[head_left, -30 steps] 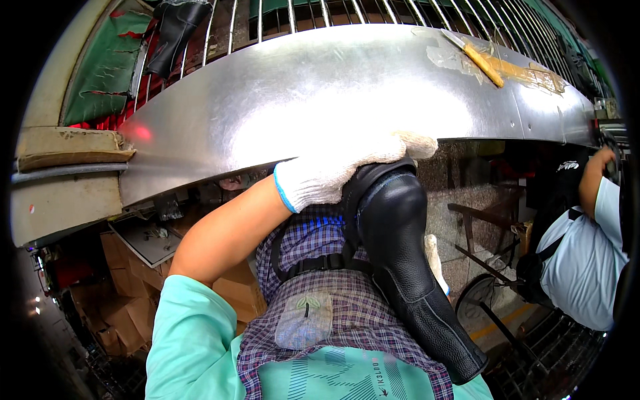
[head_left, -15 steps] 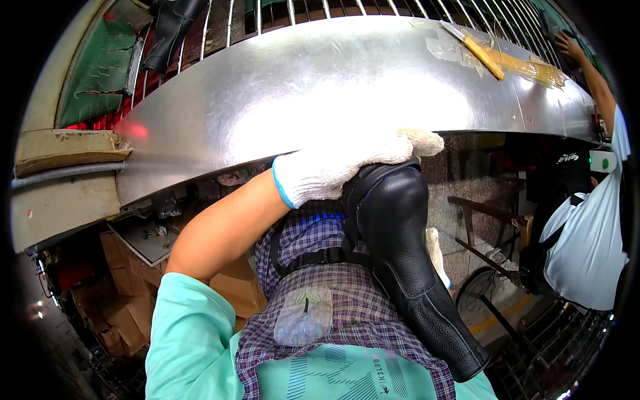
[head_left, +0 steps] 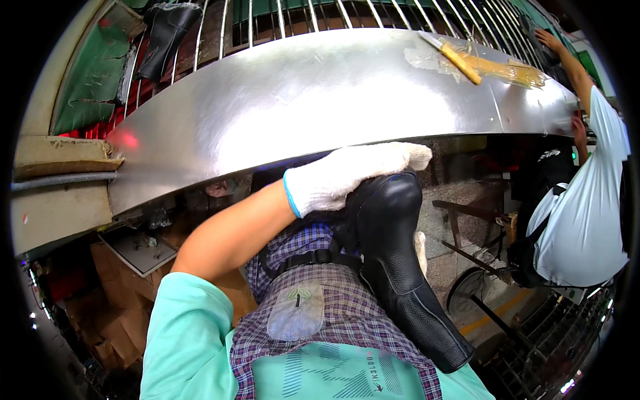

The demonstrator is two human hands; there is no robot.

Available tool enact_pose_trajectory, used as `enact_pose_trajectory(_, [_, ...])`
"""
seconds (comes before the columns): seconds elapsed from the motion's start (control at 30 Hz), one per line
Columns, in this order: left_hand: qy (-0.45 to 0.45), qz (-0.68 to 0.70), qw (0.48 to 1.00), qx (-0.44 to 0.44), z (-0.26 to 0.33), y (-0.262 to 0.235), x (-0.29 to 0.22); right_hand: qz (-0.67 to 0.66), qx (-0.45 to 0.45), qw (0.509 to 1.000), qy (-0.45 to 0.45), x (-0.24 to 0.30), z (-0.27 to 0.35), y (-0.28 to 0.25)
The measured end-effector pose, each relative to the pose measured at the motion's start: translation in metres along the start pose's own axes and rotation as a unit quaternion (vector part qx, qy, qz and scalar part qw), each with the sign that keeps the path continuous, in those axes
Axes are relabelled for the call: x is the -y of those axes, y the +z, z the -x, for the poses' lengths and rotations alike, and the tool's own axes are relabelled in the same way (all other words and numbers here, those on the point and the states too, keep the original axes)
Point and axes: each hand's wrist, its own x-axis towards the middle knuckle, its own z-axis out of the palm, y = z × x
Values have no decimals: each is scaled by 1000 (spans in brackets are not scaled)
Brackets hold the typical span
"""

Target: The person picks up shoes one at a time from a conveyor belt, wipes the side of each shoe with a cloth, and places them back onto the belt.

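One black leather boot (head_left: pixel 400 260), one gloved hand (head_left: pixel 347 177), one steel table (head_left: pixel 320 100), one yellow-handled brush (head_left: pixel 460 61).

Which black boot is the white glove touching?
The big black boot in the person's lap, under the white-gloved left hand. The other black boot hangs far off on the rack bars, top left, untouched.

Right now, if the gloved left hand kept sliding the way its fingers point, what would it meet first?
The left hand lies on the black boot, fingers pointing right along the steel table's underside edge. Past the fingertips the way looks free; the co-worker stands farther right, though depth is unclear.
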Motion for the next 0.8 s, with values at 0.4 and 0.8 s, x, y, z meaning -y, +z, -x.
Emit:
enact_pose_trajectory(0.4, [99,-180,976,-71,-19,26,37,-11,32,998,-48,15,-8,17])
enact_pose_trajectory(0.8, [28,-403,914,28,19,20,28,-7,11,997,-80,14,2,21])
